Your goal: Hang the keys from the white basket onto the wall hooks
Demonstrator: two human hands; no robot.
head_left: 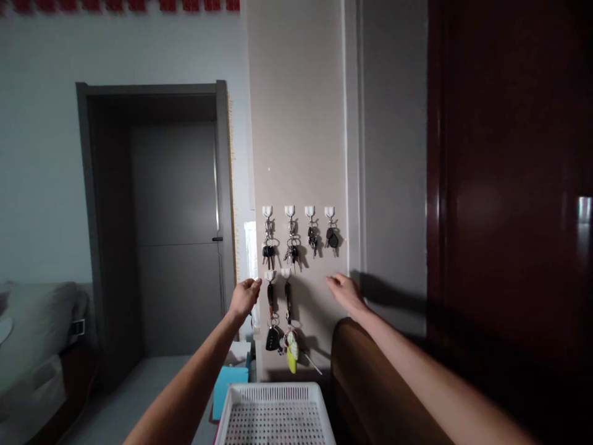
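Note:
My left hand (245, 296) is raised with its fingers curled together, just left of the lower hook that holds a car key (273, 339) on a brown strap. My right hand (345, 292) is closed too, out in front of the wall, right of the second lower hook (286, 273). Nothing shows in either hand. From that second hook hangs a dark strap with a bundle of pale and yellow charms (291, 352). Above, a row of white hooks (290, 211) carries several key bunches, among them one with black key heads (268, 251) and a dark key fob (332, 238).
A white perforated plastic basket (273, 390) stands below the hooks. Beside it are a light-blue box (229, 386) and, to the right, a brown rounded piece of furniture (370, 377). A grey door (176, 185) is at left, a dark red door (509, 154) at right.

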